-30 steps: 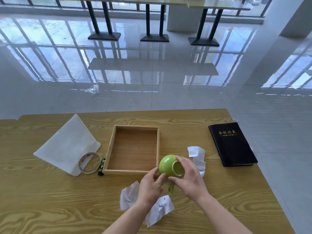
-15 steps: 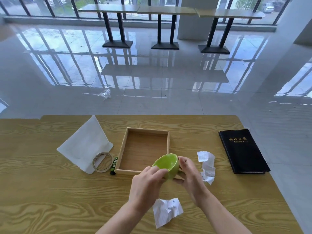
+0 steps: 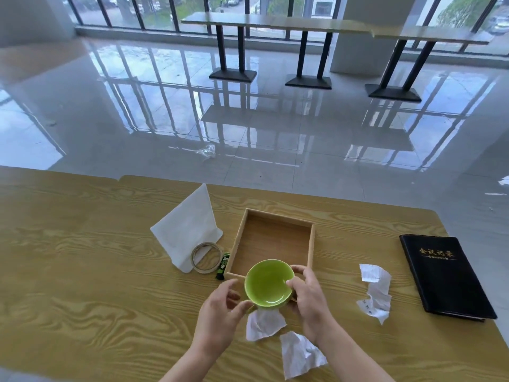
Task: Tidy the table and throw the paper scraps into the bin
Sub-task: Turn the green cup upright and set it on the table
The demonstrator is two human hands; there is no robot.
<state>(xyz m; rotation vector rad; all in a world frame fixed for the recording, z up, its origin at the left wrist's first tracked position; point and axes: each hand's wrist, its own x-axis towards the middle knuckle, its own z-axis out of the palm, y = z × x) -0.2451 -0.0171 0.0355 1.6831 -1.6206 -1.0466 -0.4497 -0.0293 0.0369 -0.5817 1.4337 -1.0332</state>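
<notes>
A green cup (image 3: 267, 283) is upright with its mouth facing up, held just above the near edge of the wooden tray (image 3: 311, 241). My right hand (image 3: 308, 295) grips its right rim, thumb inside. My left hand (image 3: 220, 312) pinches its handle at the lower left. Three crumpled white paper scraps lie on the wooden table (image 3: 82, 285): one scrap (image 3: 263, 325) just under the cup, another scrap (image 3: 298, 354) between my forearms, and a long scrap (image 3: 376, 290) to the right.
A white folded cloth (image 3: 190, 227), a tape roll (image 3: 206, 257) and a small green packet (image 3: 222, 266) lie left of the tray. A black notebook (image 3: 443, 274) lies at the table's right. The glossy floor beyond holds a plastic wrapper (image 3: 206, 151). No bin is in view.
The cup has been turned from lying tilted with its mouth toward me to upright, mouth up. The view shifted, so the table's things sit further right in the frame.
</notes>
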